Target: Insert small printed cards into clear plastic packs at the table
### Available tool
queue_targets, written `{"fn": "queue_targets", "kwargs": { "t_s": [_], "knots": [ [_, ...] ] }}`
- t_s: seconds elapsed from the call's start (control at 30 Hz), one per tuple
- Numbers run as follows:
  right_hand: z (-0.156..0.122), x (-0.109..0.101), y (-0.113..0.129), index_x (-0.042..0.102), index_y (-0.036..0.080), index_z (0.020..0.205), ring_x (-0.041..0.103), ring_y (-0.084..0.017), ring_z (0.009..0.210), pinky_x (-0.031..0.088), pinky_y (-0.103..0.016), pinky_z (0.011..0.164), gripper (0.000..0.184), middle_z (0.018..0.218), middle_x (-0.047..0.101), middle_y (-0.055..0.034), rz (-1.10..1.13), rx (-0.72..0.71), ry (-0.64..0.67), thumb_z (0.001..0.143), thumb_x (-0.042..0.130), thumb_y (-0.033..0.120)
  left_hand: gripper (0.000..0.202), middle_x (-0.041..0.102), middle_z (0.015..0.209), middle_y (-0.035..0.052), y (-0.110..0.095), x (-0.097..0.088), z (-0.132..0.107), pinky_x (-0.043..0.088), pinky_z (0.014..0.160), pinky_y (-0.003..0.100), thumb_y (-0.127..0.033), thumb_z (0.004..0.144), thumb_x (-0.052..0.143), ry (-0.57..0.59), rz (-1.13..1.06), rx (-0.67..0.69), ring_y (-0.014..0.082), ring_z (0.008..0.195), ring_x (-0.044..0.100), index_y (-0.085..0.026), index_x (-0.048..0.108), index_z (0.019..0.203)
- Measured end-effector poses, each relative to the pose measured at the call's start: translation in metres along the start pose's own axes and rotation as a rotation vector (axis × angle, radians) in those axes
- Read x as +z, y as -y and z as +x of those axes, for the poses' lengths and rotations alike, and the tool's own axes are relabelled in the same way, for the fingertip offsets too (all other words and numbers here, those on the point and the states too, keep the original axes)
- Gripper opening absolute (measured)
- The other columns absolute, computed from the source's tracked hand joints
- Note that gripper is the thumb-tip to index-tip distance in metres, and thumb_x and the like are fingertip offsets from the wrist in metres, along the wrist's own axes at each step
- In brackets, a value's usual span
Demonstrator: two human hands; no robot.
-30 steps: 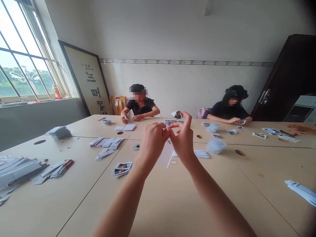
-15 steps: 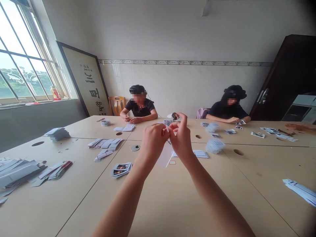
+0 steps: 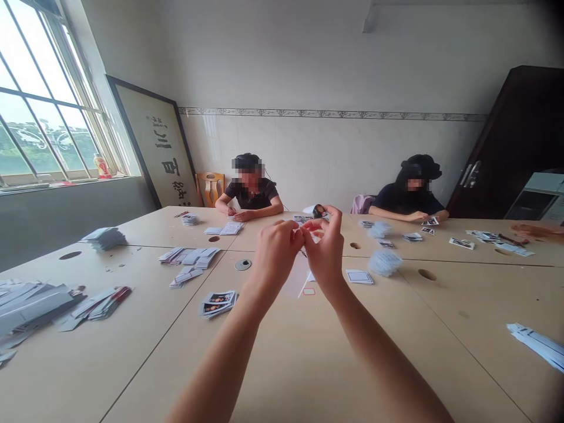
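My forearms run up from the bottom edge over the bare bench (image 3: 308, 364) and meet in the middle. My left hand (image 3: 274, 251) is curled almost to a fist, thumb and forefinger pinched on the top edge of a thin clear sleeve (image 3: 296, 277). The sleeve hangs down between my wrists, off the bench. My right hand (image 3: 326, 252) pinches the same edge from the other side, knuckle to knuckle with the left.

What has changed is small and all in the right hand. A second ago its free fingers were fanned high, half a second ago they had folded in close, and now the forefinger is up again while the pinch stays where it was. The sleeve has not dropped, swung or left either hand. I read this as my fingertips still working at the edge, with the grip the same and nothing yet parted that I can see. The edge itself is hidden behind my fingers.

Left of the sleeve a small stack of photo cards (image 3: 219, 302) lies on the bench. Just behind the sleeve's lower end lies a red-edged label (image 3: 309, 291), with a white card (image 3: 359, 276) to its right and a heap of clear sleeves (image 3: 385, 261) beyond that. None of these has moved. Across the bench two people (image 3: 253, 197) sit with their hands on their own cards.
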State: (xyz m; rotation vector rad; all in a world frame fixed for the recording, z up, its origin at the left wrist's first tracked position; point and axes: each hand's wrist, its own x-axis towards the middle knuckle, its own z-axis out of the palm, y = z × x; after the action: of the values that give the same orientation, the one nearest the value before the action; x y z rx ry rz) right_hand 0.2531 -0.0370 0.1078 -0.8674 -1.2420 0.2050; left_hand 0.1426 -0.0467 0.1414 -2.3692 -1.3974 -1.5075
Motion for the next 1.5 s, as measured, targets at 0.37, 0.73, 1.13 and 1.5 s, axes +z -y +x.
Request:
{"fn": "queue_targets", "kwargs": {
  "t_s": [0.37, 0.73, 1.13, 1.5],
  "knots": [
    [0.009, -0.006, -0.009, 0.042, 0.026, 0.121, 0.063, -0.020, 0.077, 0.052, -0.032, 0.064, 0.036, 0.087, 0.063, -0.0010, -0.013, -0.038, 0.138, 0.090, 0.059, 0.035, 0.018, 0.047, 0.053, -0.0039, 0.001, -0.002, 0.003, 0.025, 0.055, 0.026, -0.012, 0.079, 0.056, 0.025, 0.006, -0.004, 0.0098, 0.055, 0.031, -0.015, 0.064, 0.063],
    [0.012, -0.006, -0.013, 0.042, 0.027, 0.118, 0.064, -0.023, 0.089, 0.052, -0.034, 0.068, 0.039, 0.096, 0.064, -0.0044, 0.101, 0.028, 0.147, 0.088, 0.063, 0.041, 0.017, 0.041, 0.051, -0.0056, 0.003, -0.003, 0.003, 0.027, 0.054, 0.024, -0.010, 0.077, 0.054, 0.025, -0.021, 0.021, 0.0096, 0.054, 0.027, -0.016, 0.061, 0.062],
    [0.013, -0.006, -0.011, 0.045, 0.028, 0.112, 0.059, -0.016, 0.083, 0.050, -0.030, 0.071, 0.046, 0.097, 0.061, -0.0008, 0.282, 0.190, 0.078, 0.076, 0.073, 0.033, 0.018, 0.055, 0.055, -0.0025, 0.003, -0.003, 0.003, 0.029, 0.054, 0.024, -0.009, 0.079, 0.055, 0.040, 0.006, 0.050, 0.0097, 0.054, 0.037, -0.016, 0.065, 0.065],
    [0.025, -0.017, -0.008, 0.047, 0.026, 0.102, 0.061, -0.014, 0.076, 0.049, -0.029, 0.069, 0.058, 0.077, 0.064, 0.0059, 0.604, 0.474, 0.098, 0.058, 0.084, 0.026, 0.019, 0.069, 0.062, 0.0008, 0.004, -0.004, 0.002, 0.043, 0.058, 0.023, -0.014, 0.080, 0.058, 0.018, -0.087, 0.037, 0.0116, 0.055, 0.056, -0.016, 0.076, 0.083]
  ]
}}
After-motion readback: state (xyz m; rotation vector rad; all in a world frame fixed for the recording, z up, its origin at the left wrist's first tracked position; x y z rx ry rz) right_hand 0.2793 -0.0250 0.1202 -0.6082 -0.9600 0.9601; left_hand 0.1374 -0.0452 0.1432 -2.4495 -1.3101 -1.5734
